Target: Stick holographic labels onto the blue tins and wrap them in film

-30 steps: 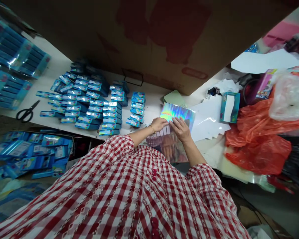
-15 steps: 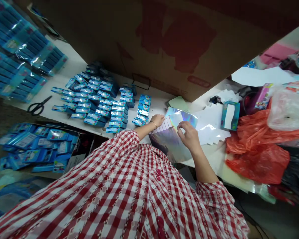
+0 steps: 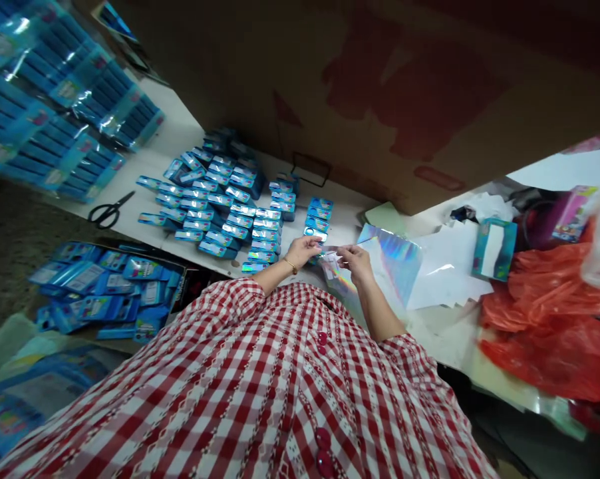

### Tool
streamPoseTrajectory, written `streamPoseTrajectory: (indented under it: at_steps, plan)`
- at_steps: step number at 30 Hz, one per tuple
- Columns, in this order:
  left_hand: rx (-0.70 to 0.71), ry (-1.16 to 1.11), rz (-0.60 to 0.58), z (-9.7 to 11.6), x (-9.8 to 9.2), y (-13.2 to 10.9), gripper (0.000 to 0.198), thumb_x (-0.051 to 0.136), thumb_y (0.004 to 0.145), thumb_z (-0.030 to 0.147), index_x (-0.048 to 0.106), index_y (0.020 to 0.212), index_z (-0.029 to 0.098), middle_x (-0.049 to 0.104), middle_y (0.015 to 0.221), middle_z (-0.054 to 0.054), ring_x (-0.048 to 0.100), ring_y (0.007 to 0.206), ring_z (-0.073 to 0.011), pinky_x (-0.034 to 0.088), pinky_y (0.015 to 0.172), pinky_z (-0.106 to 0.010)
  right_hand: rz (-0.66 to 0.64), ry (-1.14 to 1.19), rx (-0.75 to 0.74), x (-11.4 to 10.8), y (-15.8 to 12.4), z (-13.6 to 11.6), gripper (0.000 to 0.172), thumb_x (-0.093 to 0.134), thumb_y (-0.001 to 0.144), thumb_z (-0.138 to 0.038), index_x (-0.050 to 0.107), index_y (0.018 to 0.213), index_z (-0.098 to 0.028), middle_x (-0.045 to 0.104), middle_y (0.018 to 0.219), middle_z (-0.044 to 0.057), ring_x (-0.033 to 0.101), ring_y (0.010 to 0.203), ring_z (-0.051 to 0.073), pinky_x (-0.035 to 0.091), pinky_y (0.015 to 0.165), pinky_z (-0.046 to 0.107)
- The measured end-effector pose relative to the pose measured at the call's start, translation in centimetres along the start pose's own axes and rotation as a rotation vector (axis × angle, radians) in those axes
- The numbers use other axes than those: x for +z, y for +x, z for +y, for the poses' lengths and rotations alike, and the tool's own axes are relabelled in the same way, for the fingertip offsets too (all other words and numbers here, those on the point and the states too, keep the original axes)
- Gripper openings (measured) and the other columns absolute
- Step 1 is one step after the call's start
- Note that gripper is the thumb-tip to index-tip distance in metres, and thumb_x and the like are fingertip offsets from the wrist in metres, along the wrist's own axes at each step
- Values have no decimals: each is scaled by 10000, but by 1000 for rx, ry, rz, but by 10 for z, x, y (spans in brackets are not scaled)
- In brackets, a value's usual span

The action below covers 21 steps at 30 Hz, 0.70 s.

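Both my hands have drawn closer together above the white worktable [image 3: 173,130], beside a shimmering holographic film sheet [image 3: 392,266]; my left hand [image 3: 300,251] and right hand [image 3: 356,263] pinch a narrow iridescent strip [image 3: 331,255] between fingertips and thumbs, keeping it level

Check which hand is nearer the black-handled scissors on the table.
Left hand is nearer the scissors, with the rows of blue cases lying between them. The right hand is farther off, on the left hand's far side from the scissors.
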<state>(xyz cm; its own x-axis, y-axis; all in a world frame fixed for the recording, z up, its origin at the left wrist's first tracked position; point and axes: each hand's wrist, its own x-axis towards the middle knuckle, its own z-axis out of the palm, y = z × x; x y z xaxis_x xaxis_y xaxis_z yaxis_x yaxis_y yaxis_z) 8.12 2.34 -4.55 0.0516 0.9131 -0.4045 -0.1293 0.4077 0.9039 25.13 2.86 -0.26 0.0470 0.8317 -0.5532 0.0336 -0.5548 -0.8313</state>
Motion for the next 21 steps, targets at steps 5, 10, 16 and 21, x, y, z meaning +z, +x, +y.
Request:
streamPoseTrajectory:
  at_steps: [5, 10, 16, 21]
  plan:
    - [-2, 74, 108, -1, -47, 20, 412, 658, 609, 73, 637, 1020, 81, 543, 670, 36, 509, 609, -74, 422, 647, -224, 143, -39, -14, 55, 21, 24, 267, 641, 581, -405, 629, 681, -157, 508, 441, -58, 450, 419, 89, 370, 415, 206]
    - [18, 205, 202, 1, -65, 51, 399, 657, 592, 29, 632, 988, 69, 522, 658, 34, 494, 605, -84, 422, 660, -235, 301, -193, -142, 83, 44, 39, 336, 551, 680, -433, 674, 734, -125, 639, 603, 9, 555, 593, 138, 418, 542, 229]
    - [-12, 198, 233, -6, -59, 79, 388, 655, 567, 16, 626, 948, 82, 507, 621, 42, 496, 591, -84, 427, 659, -239, 380, -342, -174, 85, 56, 39, 300, 544, 709, -375, 695, 757, -120, 687, 701, 50, 588, 661, 165, 422, 648, 251]
    - [-40, 162, 246, -15, -60, 82, 358, 664, 553, 35, 623, 900, 112, 501, 607, 54, 492, 583, -79, 429, 658, -240, 371, -482, -175, 84, 57, 34, 255, 544, 733, -345, 696, 769, -142, 698, 746, 63, 596, 676, 169, 410, 668, 253]
